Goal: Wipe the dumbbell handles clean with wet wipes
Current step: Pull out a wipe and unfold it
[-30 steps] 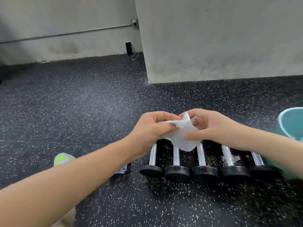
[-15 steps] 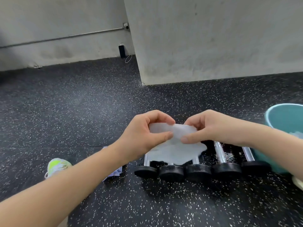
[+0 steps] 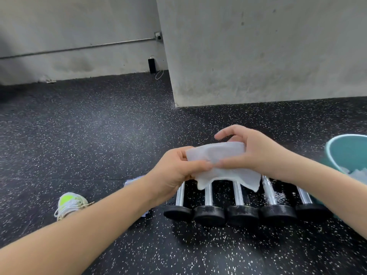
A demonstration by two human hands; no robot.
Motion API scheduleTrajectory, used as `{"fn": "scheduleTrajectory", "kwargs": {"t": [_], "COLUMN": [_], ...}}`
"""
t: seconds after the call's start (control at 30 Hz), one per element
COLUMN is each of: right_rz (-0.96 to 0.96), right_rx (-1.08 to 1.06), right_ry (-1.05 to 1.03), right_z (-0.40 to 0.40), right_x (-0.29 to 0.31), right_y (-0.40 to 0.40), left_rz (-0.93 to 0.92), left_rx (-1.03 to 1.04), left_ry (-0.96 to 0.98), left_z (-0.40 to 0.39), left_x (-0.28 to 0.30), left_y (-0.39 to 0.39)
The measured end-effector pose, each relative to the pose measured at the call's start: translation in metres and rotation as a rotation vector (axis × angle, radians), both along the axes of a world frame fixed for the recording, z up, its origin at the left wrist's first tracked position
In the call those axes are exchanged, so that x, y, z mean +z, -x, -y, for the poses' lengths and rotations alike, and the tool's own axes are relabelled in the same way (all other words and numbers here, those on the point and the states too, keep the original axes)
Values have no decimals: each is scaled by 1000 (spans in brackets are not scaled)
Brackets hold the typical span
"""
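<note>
Between left hand [image 3: 174, 171] and right hand [image 3: 256, 153], wet wipe [image 3: 222, 165], above dumbbells [image 3: 242, 203].

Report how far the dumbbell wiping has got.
Done: nothing certain; used wipes lie in the teal bucket. In hand: left hand and right hand hold a wet wipe above the five dumbbells, not touching them. Left: the chrome handles.

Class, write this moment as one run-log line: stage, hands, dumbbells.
stage: wipe being spread | left hand: pinches wipe | right hand: pinches wipe | dumbbells: five on floor, not touched
</note>
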State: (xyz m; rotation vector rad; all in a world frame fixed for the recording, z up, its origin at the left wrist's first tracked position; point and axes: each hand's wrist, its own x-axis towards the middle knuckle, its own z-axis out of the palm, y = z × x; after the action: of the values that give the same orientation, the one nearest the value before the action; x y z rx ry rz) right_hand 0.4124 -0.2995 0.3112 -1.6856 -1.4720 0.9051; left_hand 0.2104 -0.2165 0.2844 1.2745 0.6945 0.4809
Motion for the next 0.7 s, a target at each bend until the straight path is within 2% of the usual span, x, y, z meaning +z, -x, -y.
{"fn": "scheduleTrajectory", "kwargs": {"t": [0.03, 0.1, 0.27, 0.4, 0.7], "right_rz": [97, 166, 434, 418, 157], "right_rx": [-2, -3, 8, -33, -225], "right_ry": [-24, -114, -419, -516, -273], "right_z": [-1, -2, -3, -3, -5], "right_x": [-3, -10, -16, -23, -23], "right_y": [1, 4, 7, 13, 14], "left_rz": [13, 11, 7, 23, -47], "left_rx": [3, 13, 68, 70, 17], "left_ry": [19, 63, 27, 12, -36], "left_z": [1, 4, 5, 6, 3], "left_x": [1, 2, 1, -1, -3], "left_y": [0, -1, -7, -11, -4]}}
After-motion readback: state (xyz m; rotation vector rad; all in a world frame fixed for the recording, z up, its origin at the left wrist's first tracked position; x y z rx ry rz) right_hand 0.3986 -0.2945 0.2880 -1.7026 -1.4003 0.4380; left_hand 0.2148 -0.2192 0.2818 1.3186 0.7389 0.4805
